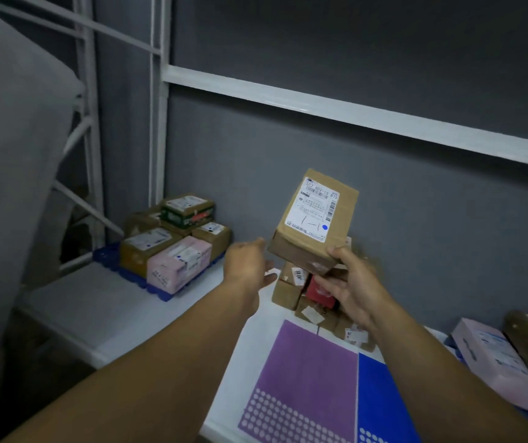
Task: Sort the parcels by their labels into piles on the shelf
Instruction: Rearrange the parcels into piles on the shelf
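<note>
Grey wall panels backed a white-framed rack, and the white shelf (122,314) ran from left to lower right beneath the hands. At its far left, a pile of parcels (176,241) sat on a blue pallet (109,260), brown boxes stacked behind a pink box (178,266). Near the middle stood a second pile (294,292) of small brown cartons with a red item among them. A purple mat (307,375) and a blue mat (380,398) lay in the foreground, and a pink parcel (495,359) rested at the right edge.

I saw my right hand (352,282) gripping the brown parcel (315,219) by its lower corner, fingers closed on it, lifted above the middle pile with the label (315,207) facing me. My left hand (246,263) was spread open and empty, just beside the parcel's lower left edge.

Procedure, as I judged it: bring the left hand under the box for support, since a one-corner grip invites rotation. Read the label and its blue dot (325,227) before choosing a pile. Lower the parcel flat, label up, squarely on the matching stack.
</note>
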